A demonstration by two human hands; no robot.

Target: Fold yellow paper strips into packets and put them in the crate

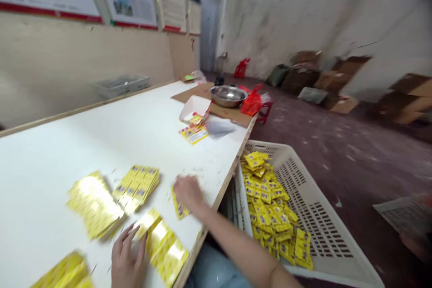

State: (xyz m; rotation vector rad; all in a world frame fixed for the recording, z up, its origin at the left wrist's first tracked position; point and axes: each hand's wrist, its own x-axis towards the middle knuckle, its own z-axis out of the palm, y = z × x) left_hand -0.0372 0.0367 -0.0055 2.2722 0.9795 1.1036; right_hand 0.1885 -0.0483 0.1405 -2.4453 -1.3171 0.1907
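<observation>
My left hand (128, 258) is at the bottom of the white table, fingers apart and slightly bent. Its fingertips touch the edge of a sheet of yellow sachets (167, 249). My right hand (188, 192), blurred, is closed over a short yellow sachet strip (178, 205) near the table's right edge; its fingertips are smeared. Left of the hands lie a stack of printed yellow sachet sheets (137, 185) and a wider, glossy stack of yellow sheets (96, 204). Another yellow pile (65, 272) is cut off by the bottom edge of the view.
Right of the table (84, 137), a white plastic crate (324, 229) holds many yellow sachet strips (270, 211). Farther back are an open box (195, 109), a metal bowl (228, 96) and a red bag (252, 101). Cardboard boxes (347, 72) stand by the wall.
</observation>
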